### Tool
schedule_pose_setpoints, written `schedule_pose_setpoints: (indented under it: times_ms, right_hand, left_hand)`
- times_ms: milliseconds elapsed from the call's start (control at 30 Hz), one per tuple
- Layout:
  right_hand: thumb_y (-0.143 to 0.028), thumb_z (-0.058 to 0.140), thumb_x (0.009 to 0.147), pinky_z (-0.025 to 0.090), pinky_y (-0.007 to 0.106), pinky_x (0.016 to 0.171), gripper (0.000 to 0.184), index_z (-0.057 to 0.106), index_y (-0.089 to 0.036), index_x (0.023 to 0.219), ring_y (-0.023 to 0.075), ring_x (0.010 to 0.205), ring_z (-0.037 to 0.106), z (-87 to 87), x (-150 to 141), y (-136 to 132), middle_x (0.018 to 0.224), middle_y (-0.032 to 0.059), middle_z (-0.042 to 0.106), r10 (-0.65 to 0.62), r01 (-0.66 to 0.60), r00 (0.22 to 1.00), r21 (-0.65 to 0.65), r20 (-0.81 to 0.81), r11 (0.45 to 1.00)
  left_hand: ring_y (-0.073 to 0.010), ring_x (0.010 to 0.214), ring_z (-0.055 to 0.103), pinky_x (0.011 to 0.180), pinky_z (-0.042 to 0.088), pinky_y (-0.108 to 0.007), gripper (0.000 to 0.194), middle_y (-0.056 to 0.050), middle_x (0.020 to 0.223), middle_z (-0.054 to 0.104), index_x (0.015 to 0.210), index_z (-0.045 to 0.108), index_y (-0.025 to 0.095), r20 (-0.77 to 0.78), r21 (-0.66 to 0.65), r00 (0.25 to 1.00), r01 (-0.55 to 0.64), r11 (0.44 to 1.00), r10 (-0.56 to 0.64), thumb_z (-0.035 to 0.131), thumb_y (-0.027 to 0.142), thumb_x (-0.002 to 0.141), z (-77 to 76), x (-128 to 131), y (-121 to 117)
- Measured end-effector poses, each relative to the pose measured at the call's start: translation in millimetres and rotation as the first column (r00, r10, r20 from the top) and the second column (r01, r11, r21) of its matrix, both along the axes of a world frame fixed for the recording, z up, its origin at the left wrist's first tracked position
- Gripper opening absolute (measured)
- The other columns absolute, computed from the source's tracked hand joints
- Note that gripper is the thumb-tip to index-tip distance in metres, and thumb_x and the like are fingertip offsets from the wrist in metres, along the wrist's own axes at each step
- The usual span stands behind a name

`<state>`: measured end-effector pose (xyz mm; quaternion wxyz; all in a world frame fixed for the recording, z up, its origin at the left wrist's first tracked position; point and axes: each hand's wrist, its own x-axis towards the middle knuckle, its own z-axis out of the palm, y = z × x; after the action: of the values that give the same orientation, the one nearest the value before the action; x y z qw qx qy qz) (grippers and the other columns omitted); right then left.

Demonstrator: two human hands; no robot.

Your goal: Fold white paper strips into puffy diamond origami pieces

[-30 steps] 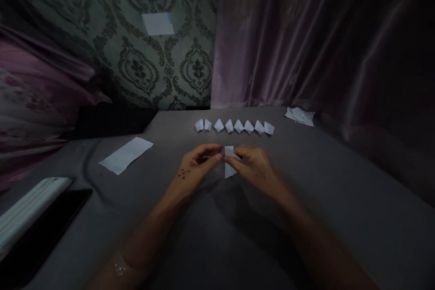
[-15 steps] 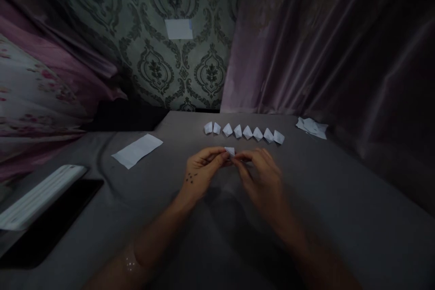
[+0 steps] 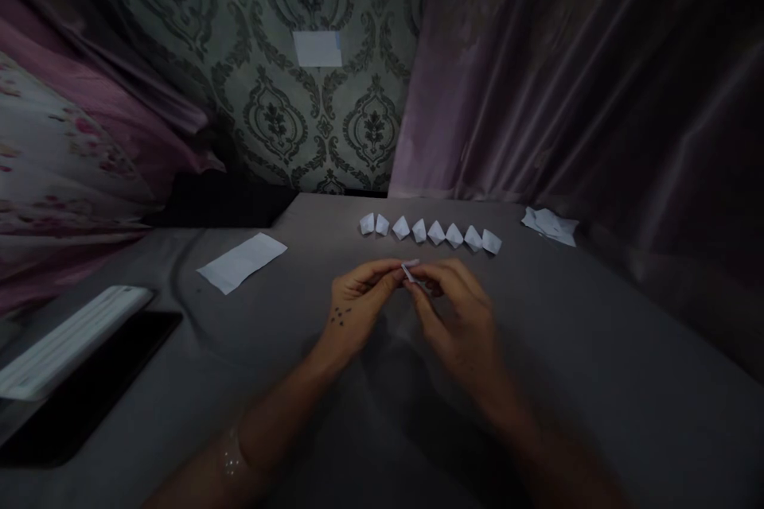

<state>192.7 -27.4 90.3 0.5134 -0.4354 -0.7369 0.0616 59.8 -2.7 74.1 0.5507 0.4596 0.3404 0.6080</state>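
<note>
A small folded piece of white paper [image 3: 409, 267] is pinched between both hands above the grey cloth surface [image 3: 298, 445]. My left hand [image 3: 361, 298] is closed on its left side, thumb and fingertips pressed together. From the right, my right hand [image 3: 457, 306] grips it with thumb and index finger. Much of the paper is hidden by the fingertips. Just beyond the hands, several small folded white paper pieces [image 3: 437, 233] stand in a row across the surface.
A flat white paper strip [image 3: 243, 262] lies to the left. Loose paper scraps [image 3: 549, 225] are piled at the far right. Near the left edge are a white bar-shaped object [image 3: 77, 338] and a dark flat device [image 3: 99, 390]. A black cloth [image 3: 220, 203] lies at the back left.
The paper has gone from a longer strip with a pointed lower end to a small folded piece, now turned edge-on. My view has shifted left, so things appear further right.
</note>
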Motion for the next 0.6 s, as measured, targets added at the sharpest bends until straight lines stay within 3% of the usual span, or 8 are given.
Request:
schedule_pose_setpoints:
  times_ms: [267, 433, 600]
  right_hand:
    - [-0.016, 0.052, 0.092, 0.052, 0.037, 0.081, 0.02, 0.066, -0.025, 0.103, 0.0174, 0.086, 0.064, -2.3, 1.0, 2.7, 0.095, 0.0028, 0.069, -0.018, 0.018, 1.0, 0.062, 0.002, 0.998]
    - [-0.023, 0.057, 0.09, 0.053, 0.034, 0.072, 0.018, 0.064, -0.028, 0.106, 0.0178, 0.08, 0.065, -8.5, 0.2, 4.8, 0.091, 0.0015, 0.07, -0.136, 0.138, 0.989, 0.026, -0.066, 0.99]
    - [-0.015, 0.051, 0.092, 0.052, 0.038, 0.078, 0.024, 0.066, -0.027, 0.106, 0.0176, 0.08, 0.064, -10.0, 2.9, 5.6, 0.092, 0.0019, 0.071, -0.054, 0.05, 0.997, 0.087, 0.053, 0.995]
  left_hand:
    - [-0.0165, 0.079, 0.07, 0.082, 0.056, -0.032, 0.017, -0.003, 0.084, 0.076, 0.087, 0.075, 0.018, 0.018, -0.044, 1.0, -0.012, 0.999, 0.013, 0.077, 0.027, 0.072, -4.3, 2.7, -0.3]
    - [-0.0167, 0.076, 0.07, 0.08, 0.057, -0.034, 0.019, -0.005, 0.086, 0.076, 0.089, 0.075, 0.018, 0.039, -0.103, 0.999, -0.012, 0.995, 0.016, 0.077, 0.027, 0.072, -5.0, 4.6, -1.7]
    - [-0.0167, 0.076, 0.07, 0.079, 0.059, -0.035, 0.02, -0.004, 0.084, 0.076, 0.086, 0.075, 0.017, 0.073, -0.149, 0.997, -0.024, 0.988, 0.035, 0.079, 0.027, 0.069, -5.2, 5.2, -1.2]
